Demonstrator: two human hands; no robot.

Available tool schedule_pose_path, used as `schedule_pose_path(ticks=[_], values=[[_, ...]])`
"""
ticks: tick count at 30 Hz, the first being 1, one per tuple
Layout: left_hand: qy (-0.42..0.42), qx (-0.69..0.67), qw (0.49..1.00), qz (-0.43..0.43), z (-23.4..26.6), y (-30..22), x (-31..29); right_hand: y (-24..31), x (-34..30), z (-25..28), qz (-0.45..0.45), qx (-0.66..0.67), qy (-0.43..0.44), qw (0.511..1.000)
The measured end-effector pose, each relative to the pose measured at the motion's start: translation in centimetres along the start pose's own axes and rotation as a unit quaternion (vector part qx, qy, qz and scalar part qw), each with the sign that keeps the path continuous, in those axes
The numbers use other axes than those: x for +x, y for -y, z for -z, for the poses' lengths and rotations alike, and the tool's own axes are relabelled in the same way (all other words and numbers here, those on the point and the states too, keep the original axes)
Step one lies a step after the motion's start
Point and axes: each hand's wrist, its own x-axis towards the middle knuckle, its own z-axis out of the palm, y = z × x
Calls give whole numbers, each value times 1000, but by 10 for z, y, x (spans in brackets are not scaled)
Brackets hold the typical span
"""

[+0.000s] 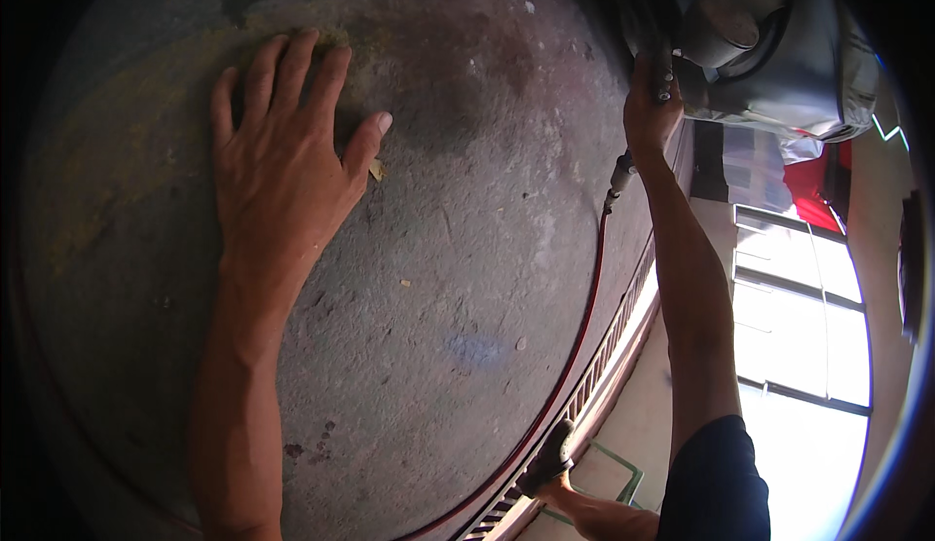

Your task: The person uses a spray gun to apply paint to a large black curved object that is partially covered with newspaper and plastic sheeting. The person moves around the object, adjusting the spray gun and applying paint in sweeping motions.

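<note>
My left hand point(282, 137) rests palm down on the grey concrete floor point(429, 249), fingers spread and holding nothing. A small yellowish scrap point(377, 170) lies beside its thumb. At the upper right, my right hand point(651, 117) is wrapped round an air-powered hand tool point(621, 173). Its fittings show below the fist, joined to a red air hose point(595, 307). The tool's front end reaches into shadow under a vehicle, so its exact kind is unclear. Close to that hand are a round pipe end point(721, 33) and the vehicle's dark bumper point(808, 64).
The red hose curves along the floor toward the lower edge, beside a slotted drain grate point(612, 346). A foot in a dark shoe point(553, 453) stands by the grate, near a green metal frame point(618, 468). Red cloth point(816, 186) and a bright barred opening point(794, 336) are at the right.
</note>
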Motion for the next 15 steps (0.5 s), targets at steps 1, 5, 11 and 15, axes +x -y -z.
schedule_pose_path(ticks=[1,5,11,15], values=[[15,5,1000,4,1,0,0,-1,4,-2,0,-2,2,1000],[44,20,999,9,2,-1,1,-7,7,-3,-21,-11,0,1000],[45,22,999,13,5,1,1,-37,4,0,-42,-60,-29,997],[4,1,1000,9,3,-2,2,-48,-2,8,-76,-92,-24,993]])
